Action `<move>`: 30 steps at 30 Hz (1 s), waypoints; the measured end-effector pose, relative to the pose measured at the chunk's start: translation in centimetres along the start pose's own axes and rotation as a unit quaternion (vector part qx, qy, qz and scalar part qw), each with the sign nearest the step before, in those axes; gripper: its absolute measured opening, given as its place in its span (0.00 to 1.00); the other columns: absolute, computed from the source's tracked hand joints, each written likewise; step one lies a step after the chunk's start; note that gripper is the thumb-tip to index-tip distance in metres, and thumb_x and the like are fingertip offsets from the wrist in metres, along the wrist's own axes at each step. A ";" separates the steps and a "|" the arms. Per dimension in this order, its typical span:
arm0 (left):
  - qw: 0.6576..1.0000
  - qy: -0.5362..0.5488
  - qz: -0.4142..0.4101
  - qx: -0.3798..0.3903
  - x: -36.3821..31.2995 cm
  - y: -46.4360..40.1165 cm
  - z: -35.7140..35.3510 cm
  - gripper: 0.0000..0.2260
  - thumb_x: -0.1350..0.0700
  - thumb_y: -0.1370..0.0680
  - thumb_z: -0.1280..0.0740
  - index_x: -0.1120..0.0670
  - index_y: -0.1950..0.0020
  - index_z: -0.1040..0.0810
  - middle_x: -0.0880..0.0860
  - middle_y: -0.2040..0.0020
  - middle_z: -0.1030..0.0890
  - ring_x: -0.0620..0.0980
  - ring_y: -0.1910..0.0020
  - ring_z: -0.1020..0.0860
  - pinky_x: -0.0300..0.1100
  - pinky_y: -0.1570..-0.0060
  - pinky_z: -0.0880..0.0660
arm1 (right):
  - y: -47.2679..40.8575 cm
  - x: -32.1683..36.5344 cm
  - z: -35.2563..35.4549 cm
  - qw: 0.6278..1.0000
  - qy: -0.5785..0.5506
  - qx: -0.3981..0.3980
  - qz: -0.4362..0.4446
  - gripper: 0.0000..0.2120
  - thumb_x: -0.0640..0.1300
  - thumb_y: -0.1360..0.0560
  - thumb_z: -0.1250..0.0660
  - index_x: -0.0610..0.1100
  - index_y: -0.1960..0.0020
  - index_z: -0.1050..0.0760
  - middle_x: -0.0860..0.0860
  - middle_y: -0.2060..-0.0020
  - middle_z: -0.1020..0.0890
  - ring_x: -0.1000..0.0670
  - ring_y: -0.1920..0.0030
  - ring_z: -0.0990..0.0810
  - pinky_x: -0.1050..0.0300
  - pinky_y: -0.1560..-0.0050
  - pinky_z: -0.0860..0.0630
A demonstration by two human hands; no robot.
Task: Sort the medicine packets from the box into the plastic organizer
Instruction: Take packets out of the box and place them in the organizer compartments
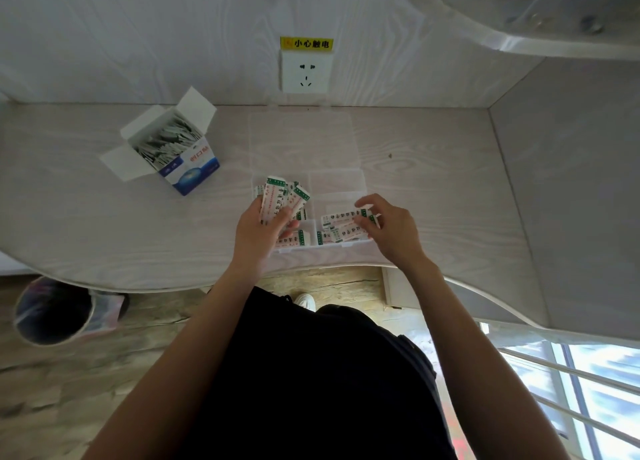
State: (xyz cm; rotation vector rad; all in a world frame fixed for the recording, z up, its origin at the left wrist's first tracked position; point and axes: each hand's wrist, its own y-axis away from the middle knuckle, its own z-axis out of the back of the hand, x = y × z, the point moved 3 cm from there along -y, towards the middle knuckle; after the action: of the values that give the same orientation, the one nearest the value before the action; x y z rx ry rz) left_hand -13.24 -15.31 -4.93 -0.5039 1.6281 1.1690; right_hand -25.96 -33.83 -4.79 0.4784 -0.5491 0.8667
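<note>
An open blue-and-white box [166,144] full of packets stands on the table at the left. A clear plastic organizer [337,182] lies in front of me with its lid [301,137] folded back toward the wall. My left hand [258,232] grips a fanned bunch of white-and-green medicine packets [280,198] over the organizer's left compartments. My right hand [388,231] pinches a packet [341,219] lying in the near right compartment, on top of other packets [329,236]. More packets [291,239] lie in the near left compartment.
A wall socket [304,71] with a yellow warning label sits behind the organizer. A side panel [568,189] closes the desk on the right. Under the desk's left edge stands a waste bin [55,309]. A window railing [571,390] is at lower right.
</note>
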 end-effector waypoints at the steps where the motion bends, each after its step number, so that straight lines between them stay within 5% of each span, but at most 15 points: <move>1: 1.000 0.000 0.001 -0.002 0.1 0.0 0.0 0.10 0.60 0.24 0.33 0.61 0.44 0.27 0.56 0.54 0.19 0.44 0.65 0.18 0.35 0.64 0.21 | -0.1 0.2 -0.1 1.000 0.021 0.005 0.023 0.06 0.48 0.23 0.35 0.51 0.47 0.23 0.54 0.60 0.20 0.55 0.64 0.23 0.62 0.66 0.29; 8: 1.000 0.000 0.000 -0.013 0.3 0.6 0.1 0.08 0.59 0.23 0.34 0.59 0.46 0.26 0.53 0.56 0.18 0.44 0.64 0.17 0.35 0.63 0.21 | -0.2 -0.1 -0.9 0.996 0.064 0.037 0.043 0.05 0.49 0.24 0.35 0.50 0.54 0.22 0.52 0.60 0.16 0.51 0.62 0.21 0.54 0.61 0.24; 13: 1.000 0.011 0.006 -0.022 0.1 0.6 0.3 0.09 0.60 0.24 0.33 0.60 0.45 0.26 0.53 0.57 0.18 0.44 0.64 0.18 0.34 0.65 0.23 | -0.8 0.6 -1.4 0.998 0.016 0.031 0.048 0.04 0.49 0.25 0.33 0.49 0.56 0.23 0.53 0.62 0.17 0.54 0.65 0.22 0.61 0.64 0.28; 16: 1.000 0.009 0.004 -0.020 0.0 0.7 0.4 0.09 0.60 0.24 0.33 0.60 0.45 0.26 0.53 0.57 0.18 0.43 0.64 0.18 0.34 0.65 0.22 | -0.9 1.3 -1.9 0.977 0.167 0.092 0.095 0.07 0.50 0.22 0.37 0.48 0.53 0.25 0.53 0.61 0.18 0.50 0.62 0.21 0.56 0.61 0.27; 20: 1.000 0.002 0.005 -0.008 0.1 1.0 0.4 0.09 0.60 0.24 0.33 0.59 0.44 0.26 0.52 0.56 0.18 0.43 0.64 0.18 0.33 0.64 0.22 | -1.0 2.5 -2.3 0.894 0.400 0.111 0.171 0.10 0.47 0.19 0.45 0.47 0.47 0.26 0.51 0.58 0.20 0.49 0.65 0.28 0.57 0.67 0.35; 25: 1.000 -0.002 0.008 -0.004 0.4 1.2 0.7 0.11 0.59 0.23 0.34 0.58 0.42 0.26 0.52 0.54 0.18 0.42 0.64 0.18 0.34 0.64 0.22 | -0.8 2.7 -2.8 0.864 0.445 0.120 0.204 0.07 0.40 0.23 0.37 0.46 0.46 0.27 0.51 0.60 0.20 0.49 0.68 0.29 0.58 0.69 0.37; 30: 1.000 0.001 0.006 -0.009 0.6 1.6 1.0 0.10 0.60 0.24 0.33 0.59 0.43 0.26 0.52 0.55 0.19 0.41 0.65 0.19 0.33 0.64 0.22 | -1.3 2.8 -3.0 0.838 0.486 0.092 0.232 0.16 0.43 0.46 0.18 0.49 0.67 0.24 0.55 0.81 0.29 0.53 0.83 0.38 0.67 0.76 0.48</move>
State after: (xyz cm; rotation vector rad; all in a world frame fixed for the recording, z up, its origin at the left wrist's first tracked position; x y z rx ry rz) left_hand -14.25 -13.56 -4.79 -0.5080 1.6260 1.1931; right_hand -22.67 -31.13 -5.55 0.0168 0.3930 1.4911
